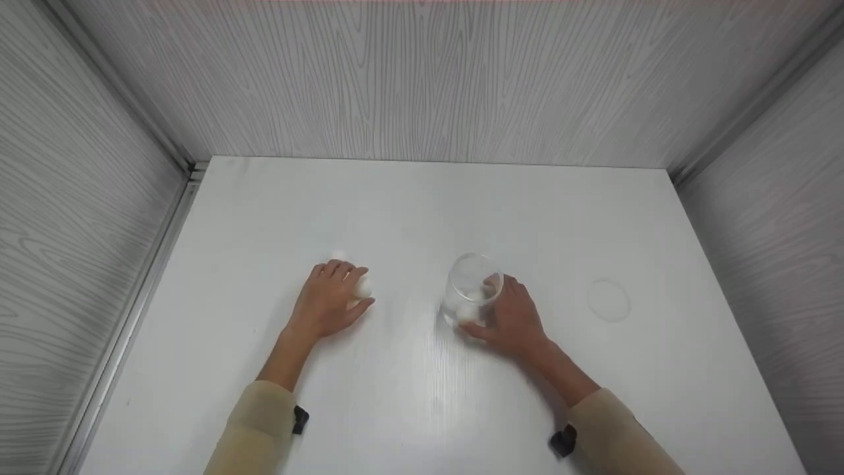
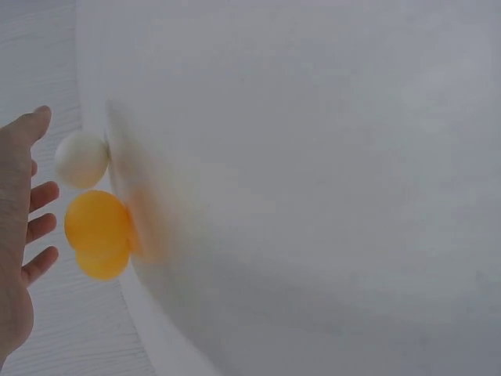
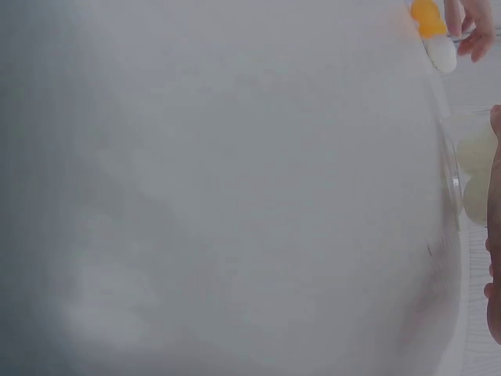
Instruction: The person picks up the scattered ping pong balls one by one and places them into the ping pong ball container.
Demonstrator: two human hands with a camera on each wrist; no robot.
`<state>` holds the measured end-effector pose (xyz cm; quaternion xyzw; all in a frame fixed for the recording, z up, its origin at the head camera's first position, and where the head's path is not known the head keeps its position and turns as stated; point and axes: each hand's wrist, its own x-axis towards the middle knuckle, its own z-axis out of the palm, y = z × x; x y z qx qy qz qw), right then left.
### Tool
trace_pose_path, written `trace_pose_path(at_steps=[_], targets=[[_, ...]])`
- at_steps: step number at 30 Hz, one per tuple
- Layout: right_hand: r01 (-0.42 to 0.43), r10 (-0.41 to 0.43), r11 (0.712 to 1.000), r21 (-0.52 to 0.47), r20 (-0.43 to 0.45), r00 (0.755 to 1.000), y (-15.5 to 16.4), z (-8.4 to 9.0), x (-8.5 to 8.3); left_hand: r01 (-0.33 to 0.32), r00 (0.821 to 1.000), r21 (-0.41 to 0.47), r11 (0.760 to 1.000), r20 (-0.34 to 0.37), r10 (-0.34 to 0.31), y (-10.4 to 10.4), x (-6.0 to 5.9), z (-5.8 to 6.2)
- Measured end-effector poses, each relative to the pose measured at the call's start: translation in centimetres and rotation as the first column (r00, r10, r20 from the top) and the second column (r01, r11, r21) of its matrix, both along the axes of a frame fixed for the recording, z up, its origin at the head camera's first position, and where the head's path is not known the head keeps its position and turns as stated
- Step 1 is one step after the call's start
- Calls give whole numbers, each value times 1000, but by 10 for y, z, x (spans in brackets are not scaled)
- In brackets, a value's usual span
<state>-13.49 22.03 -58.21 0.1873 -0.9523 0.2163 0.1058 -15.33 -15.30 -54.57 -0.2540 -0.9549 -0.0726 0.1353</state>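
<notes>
Inside the cup (image 1: 452,290) the right grip (image 1: 514,320) holds: pale balls (image 3: 476,200); loose balls (image 2: 97,222) remain beside the wide left grip (image 1: 326,300).

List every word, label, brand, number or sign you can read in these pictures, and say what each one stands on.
None: no word, label, brand, number or sign can be read in any view.
The white ball, orange balls and clear container show no readable marking.
The black pieces at the sleeves are too small and dark to tell.
</notes>
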Motion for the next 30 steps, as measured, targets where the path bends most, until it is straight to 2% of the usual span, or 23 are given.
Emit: trace_pose_path(at_steps=[4,12,24,30], targets=[[7,-7,1000,0,4,1000,0,0,0,0,1000,-18,1000,-26,-1,0,-1,-2],[5,-5,1000,-16,3,1000,-1,1,0,-25,999,-10,1000,21,25,-1,0,-7],[-5,3,1000,-26,-43,999,0,-4,-2,-39,999,-25,999,27,40,-1,-2,-11],[4,-4,1000,-13,-7,1000,0,-2,-1,-46,999,-21,999,19,46,-1,-1,-13]])
